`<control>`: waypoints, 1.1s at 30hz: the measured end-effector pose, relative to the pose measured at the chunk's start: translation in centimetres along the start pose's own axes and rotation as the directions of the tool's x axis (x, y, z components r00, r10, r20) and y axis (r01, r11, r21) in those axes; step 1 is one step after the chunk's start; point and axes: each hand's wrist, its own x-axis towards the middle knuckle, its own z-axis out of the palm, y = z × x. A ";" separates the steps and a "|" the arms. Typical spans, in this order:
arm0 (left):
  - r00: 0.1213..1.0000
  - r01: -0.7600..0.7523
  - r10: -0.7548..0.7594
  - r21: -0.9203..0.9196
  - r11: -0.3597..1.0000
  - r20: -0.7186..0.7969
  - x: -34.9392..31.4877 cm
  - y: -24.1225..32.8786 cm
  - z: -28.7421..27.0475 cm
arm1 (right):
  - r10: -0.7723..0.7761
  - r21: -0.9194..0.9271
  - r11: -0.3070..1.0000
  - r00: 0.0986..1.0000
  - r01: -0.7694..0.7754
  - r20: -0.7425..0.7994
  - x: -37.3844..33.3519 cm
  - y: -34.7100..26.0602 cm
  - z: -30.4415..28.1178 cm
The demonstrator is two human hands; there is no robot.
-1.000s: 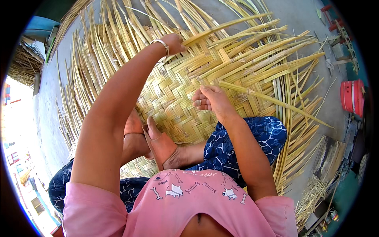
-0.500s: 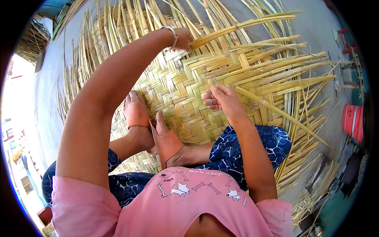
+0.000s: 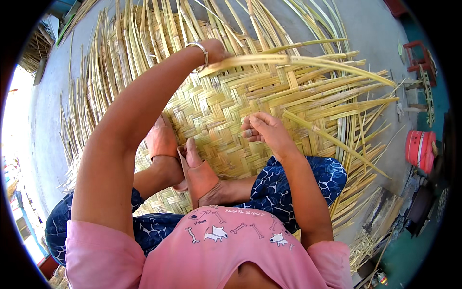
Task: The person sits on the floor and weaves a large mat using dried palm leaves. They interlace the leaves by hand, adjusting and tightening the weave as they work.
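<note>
Weaving in hand, prob. lifting a strip (image 3: 308,61) clear of the mat (image 3: 219,132); next move likely calls for a firm hold + clean lay over/under.
L hand (image 3: 214,51) grips the strip near its inner end, a bit blurred; R hand (image 3: 267,131) curled closed just above the weave, nothing visible in it. Mat's on the floor (image 3: 53,103), under the feet (image 3: 193,158): pale yellow-green, tight zigzag mid-section, loose ends fanning out far side & R, some split or uneven.

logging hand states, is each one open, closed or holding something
Left hand: closed, holding a yellow strip.
Right hand: loosely closed, nothing visible in it.
</note>
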 end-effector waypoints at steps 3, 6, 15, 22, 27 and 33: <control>0.968 -0.249 0.246 0.214 0.944 0.044 -1.6 1.2 0.4 | -0.008 0.044 0.999 0.999 0.006 0.041 -0.6 -1.3 -0.8; 0.969 -0.241 0.245 0.230 0.943 0.012 -1.3 1.3 0.6 | 0.000 -0.018 1.000 1.000 0.000 0.023 -0.9 -3.2 -2.0; 0.929 -0.327 0.320 -0.009 0.945 -0.187 -4.2 0.3 1.3 | -0.185 -0.497 0.864 0.970 0.084 -0.158 7.5 -11.6 -5.6; 0.837 -0.236 0.048 -0.280 0.931 -0.545 -6.0 0.2 3.6 | -0.570 -0.875 0.406 0.821 0.265 -0.016 19.4 -14.8 -4.8; 0.795 -0.200 -0.189 -0.543 0.816 -0.576 -5.7 -0.7 4.6 | -0.470 -0.970 0.231 0.881 0.071 -0.048 23.6 -17.0 -1.3; 0.797 -0.231 -0.256 -0.668 0.707 -0.547 -3.8 -2.2 6.4 | -0.391 -0.991 0.111 0.920 0.073 0.024 27.8 -17.7 -0.5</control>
